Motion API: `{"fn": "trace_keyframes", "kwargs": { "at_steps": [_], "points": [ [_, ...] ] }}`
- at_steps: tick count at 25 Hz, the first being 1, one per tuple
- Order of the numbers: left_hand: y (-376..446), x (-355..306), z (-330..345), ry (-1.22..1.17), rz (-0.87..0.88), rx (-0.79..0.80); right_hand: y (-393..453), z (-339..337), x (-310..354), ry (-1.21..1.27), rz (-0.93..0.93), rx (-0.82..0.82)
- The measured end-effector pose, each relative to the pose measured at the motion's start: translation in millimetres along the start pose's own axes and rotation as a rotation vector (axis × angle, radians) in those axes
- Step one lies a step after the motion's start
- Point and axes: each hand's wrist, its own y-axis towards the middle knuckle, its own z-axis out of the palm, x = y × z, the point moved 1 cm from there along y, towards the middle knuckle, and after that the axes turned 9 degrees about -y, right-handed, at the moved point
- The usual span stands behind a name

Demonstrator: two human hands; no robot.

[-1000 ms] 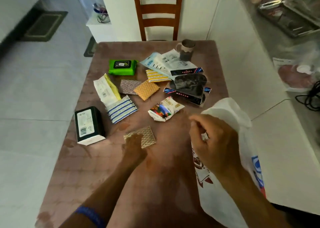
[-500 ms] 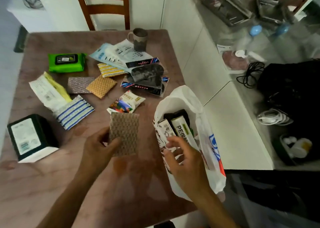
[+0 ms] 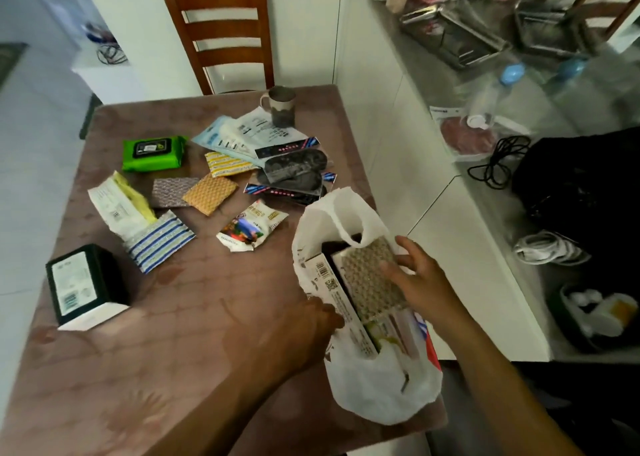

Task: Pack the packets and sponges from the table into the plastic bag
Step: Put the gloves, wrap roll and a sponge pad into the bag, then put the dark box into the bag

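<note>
In bag: white plastic bag point(image 3: 367, 396), near-right corner of brown counter point(image 3: 173, 351), holds boxes plus beige mesh sponge point(image 3: 372, 279), pressed by right hand point(image 3: 420, 282), grip apart. Left hand point(image 3: 304, 331) at bag rim, grip unclear. Outstanding: green wipes packet point(image 3: 152, 153), orange sponge point(image 3: 209, 197), snack packet point(image 3: 251, 227), others mid-counter.

Dim, soft indoor light; edges curve and blur, foreground smeared.

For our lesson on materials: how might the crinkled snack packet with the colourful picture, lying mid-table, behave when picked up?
The crinkled snack packet with the colourful picture is probably floppy: its film looks creased and bent. It seems light, being thin and flat. It lies flat on the brown table, so it is unlikely to roll, though glossy film might slip.
</note>
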Motion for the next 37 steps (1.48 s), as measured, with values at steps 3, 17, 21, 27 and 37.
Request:
{"fn": "trace_keyframes", "kwargs": {
  "at_steps": [3, 17, 21, 27, 37],
  "points": [
    [-12.3, 8.7, -11.4, -0.024, -0.049, -0.065, 7.9, 1.9, 5.4, -0.112, -0.050, -0.097],
    [-109.2, 101.9, -68.5, -0.345, -0.628, -0.678, -7.6, 154.0, 150.4, -0.279, -0.664, -0.157],
    [-164.5, 204.1, -107.3, -0.047, -1.000, -0.951, 28.2, 256.0, 155.2, -0.530, -0.467, 0.151],
    [-219.4, 317.9, -97.9, -0.447, -1.437, -0.750, 32.6, 332.6, 146.8, -0.625, -0.385, 0.242],
    [-184.3, 147.9, -127.5, -1.415, -0.446, -0.779, -8.6, 250.4, 166.8, 0.293, -0.201, 0.359]
  ]
}}
